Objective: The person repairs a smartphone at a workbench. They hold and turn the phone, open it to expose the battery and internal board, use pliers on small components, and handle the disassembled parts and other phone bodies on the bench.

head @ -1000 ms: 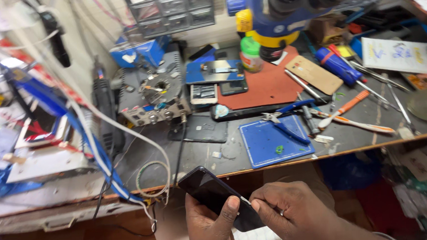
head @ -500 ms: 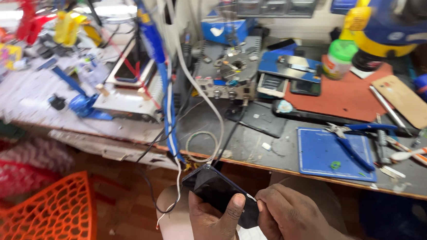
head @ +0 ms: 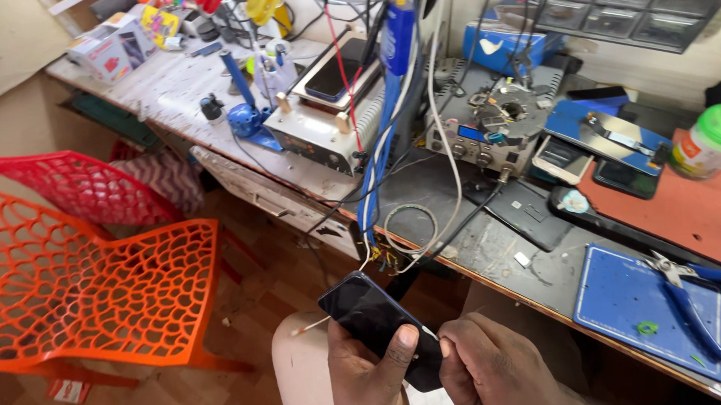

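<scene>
Black phone (head: 377, 325), long axis running up-left from both hands.
Left hand (head: 370, 379) is gripping its lower end; right hand (head: 493, 372) is pinching a thin stick (head: 311, 326) beside it.

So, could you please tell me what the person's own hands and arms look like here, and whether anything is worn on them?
Both the left hand and the right hand are bare: no gloves, rings or watch show, and the nails are short. No sleeve shows on either wrist as far as the picture reaches. The forearms are cut off by the bottom edge, so nothing more can be told of them.
</scene>
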{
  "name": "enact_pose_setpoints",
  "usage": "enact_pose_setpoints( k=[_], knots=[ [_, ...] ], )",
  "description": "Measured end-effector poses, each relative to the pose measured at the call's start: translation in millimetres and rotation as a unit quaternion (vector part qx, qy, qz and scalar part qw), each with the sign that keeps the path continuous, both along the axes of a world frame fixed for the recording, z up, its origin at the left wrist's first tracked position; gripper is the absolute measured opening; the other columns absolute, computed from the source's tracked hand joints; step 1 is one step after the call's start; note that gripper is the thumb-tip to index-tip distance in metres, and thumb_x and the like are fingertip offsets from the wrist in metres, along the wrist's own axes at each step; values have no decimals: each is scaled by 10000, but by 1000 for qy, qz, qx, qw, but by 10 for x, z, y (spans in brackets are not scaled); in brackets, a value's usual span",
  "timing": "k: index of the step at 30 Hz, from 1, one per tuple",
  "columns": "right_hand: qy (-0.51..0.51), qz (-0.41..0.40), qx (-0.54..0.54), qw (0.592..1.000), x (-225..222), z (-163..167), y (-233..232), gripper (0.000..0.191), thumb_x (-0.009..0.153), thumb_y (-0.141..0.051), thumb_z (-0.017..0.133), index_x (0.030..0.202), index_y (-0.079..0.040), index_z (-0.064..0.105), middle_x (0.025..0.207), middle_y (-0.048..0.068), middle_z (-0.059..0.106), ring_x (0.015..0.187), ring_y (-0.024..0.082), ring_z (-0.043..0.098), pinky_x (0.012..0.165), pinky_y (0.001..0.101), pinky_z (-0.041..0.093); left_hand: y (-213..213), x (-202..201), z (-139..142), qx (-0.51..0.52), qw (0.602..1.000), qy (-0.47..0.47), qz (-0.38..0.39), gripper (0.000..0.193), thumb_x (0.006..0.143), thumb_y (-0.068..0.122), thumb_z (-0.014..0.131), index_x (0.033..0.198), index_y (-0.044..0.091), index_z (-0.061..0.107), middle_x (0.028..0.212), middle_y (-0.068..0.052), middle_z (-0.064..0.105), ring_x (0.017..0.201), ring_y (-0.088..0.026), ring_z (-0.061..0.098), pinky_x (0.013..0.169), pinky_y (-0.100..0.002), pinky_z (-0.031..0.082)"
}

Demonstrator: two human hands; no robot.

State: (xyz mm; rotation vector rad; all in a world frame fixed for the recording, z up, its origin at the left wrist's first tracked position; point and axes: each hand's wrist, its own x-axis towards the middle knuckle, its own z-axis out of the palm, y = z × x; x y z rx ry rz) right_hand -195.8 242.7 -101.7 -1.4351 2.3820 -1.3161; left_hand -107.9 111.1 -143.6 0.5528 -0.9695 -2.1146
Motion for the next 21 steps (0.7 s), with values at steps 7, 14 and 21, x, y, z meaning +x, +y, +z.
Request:
enact_pose_setpoints(
  k=[7, 14, 21],
  knots=[
    [-55, 105, -5, 993, -148, 30, -13, 70, 873, -45, 706, 938, -32, 729, 748, 96, 719, 619, 204, 726, 526, 341, 531, -96, 165, 28, -50, 998, 17, -19, 594, 735, 38, 869, 1228, -44, 548, 985, -138, 709, 887, -223, 710, 824, -365, 594],
    [-152, 137, 45, 978, -188, 26, -10, 69, 858, -59, 724, 907, -23, 757, 749, 77, 772, 621, 191, 741, 527, 341, 525, -90, 247, -59, -83, 996, -11, -5, 588, 734, 31, 848, 1242, -35, 559, 1019, -160, 733, 891, -230, 730, 765, -349, 597],
    [-168, 122, 136, 969, -186, 54, -114, 95, 835, -92, 725, 900, -44, 775, 696, 78, 747, 582, 178, 705, 516, 347, 517, -83, 311, -374, -30, 999, -27, 36, 610, 714, 22, 878, 1221, -46, 545, 962, -175, 728, 825, -237, 720, 723, -366, 599]
  ],
)
